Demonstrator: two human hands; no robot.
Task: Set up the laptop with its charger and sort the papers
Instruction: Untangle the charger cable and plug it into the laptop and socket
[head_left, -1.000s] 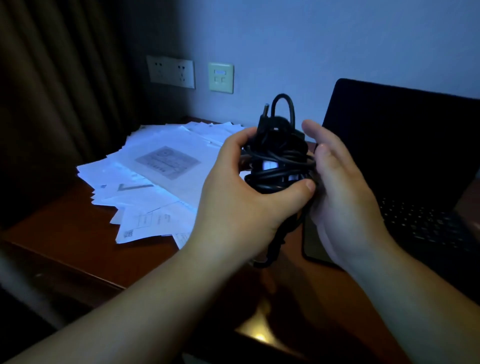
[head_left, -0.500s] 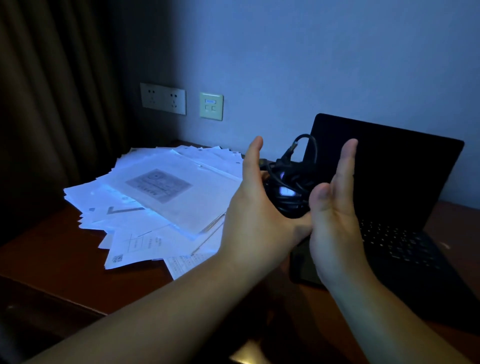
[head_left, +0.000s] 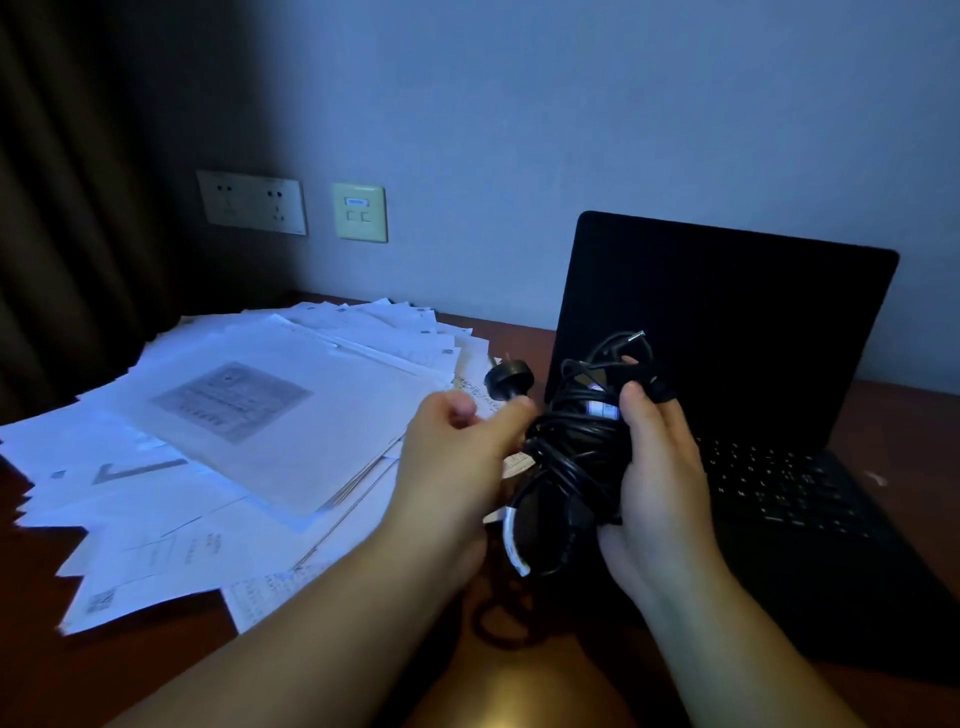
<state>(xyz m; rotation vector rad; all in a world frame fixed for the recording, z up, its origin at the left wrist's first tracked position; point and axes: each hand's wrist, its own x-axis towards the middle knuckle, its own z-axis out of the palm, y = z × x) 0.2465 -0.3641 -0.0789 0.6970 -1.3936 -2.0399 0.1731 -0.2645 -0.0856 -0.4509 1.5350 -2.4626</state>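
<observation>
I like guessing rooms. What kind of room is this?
Probably a bedroom or hotel-room work desk. A wooden desk against a wall holds an open laptop and spread papers, with wall sockets above and a curtain beside.

Charger (head_left: 576, 457): black, cable wound in a messy bundle round the brick, held above the table between both hands. Right hand (head_left: 655, 467) grips the bundle from the right, fingers curled over its top. Left hand (head_left: 457, 452) pinches the cable just behind the round black wall plug (head_left: 508, 378), which sticks up and left, free of the bundle. Thin barrel tip (head_left: 635, 338) pokes out at the bundle's top right. White tag on the lower loop.

Laptop (head_left: 727, 332): black, lid open and upright, screen dark, keyboard visible, on the table at right, behind the charger.

Papers (head_left: 249, 431): loose white sheets, fanned in an untidy overlapping pile on the table's left side; top sheet has a grey printed block.
</observation>
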